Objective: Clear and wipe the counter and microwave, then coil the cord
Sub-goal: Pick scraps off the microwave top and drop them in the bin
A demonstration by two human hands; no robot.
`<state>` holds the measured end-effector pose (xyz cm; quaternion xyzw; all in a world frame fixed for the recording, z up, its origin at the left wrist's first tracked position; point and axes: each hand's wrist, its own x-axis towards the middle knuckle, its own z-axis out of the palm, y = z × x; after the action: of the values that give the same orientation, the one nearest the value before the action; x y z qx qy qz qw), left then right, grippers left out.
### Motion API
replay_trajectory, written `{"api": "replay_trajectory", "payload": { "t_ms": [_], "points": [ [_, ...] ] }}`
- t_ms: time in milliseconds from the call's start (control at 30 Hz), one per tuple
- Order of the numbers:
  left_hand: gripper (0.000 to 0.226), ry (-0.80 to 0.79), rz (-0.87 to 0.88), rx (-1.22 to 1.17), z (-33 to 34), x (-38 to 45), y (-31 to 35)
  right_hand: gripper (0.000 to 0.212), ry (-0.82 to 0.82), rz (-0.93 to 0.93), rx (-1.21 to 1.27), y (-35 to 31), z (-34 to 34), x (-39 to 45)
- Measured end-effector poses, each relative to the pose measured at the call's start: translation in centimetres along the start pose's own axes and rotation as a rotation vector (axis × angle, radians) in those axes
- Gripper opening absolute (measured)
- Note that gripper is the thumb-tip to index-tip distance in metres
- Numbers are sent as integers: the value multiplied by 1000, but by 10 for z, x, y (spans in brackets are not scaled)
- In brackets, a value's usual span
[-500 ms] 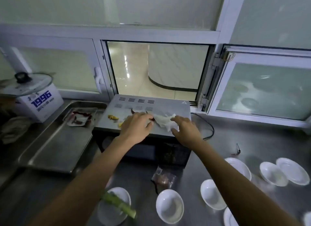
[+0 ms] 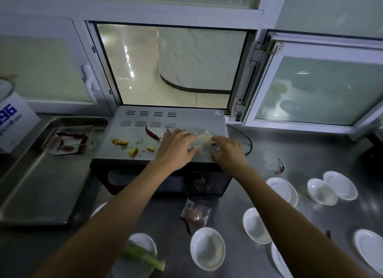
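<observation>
We see 2 hands on the microwave (image 2: 145, 141) top: left hand (image 2: 176, 147) and right hand (image 2: 228, 151), fingers curled, hold a crumpled wrapper (image 2: 202, 142) between them; a chili (image 2: 152, 132) lies just left.

The grey metal microwave top (image 2: 132, 132) is cluttered left of the hands by a dried red chilli (image 2: 152, 133) and orange food scraps (image 2: 120, 142); white ceramic bowls (image 2: 207, 248) crowd the steel counter (image 2: 306, 153) in front.
</observation>
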<state>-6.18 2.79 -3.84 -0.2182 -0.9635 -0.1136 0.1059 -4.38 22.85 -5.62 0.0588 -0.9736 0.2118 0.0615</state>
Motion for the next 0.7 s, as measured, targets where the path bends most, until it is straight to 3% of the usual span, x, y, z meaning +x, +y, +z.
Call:
{"api": "replay_trajectory", "payload": {
  "t_ms": [233,433,700],
  "points": [
    [47,-52,25,14,4,9,0,44,-19,52,16,4,3,5],
    [36,-60,31,8,7,11,-5,42,36,-33,-13,-2,8,11],
    [28,-32,57,5,11,12,-14,45,-41,-100,-101,-12,18,23]
  ]
}}
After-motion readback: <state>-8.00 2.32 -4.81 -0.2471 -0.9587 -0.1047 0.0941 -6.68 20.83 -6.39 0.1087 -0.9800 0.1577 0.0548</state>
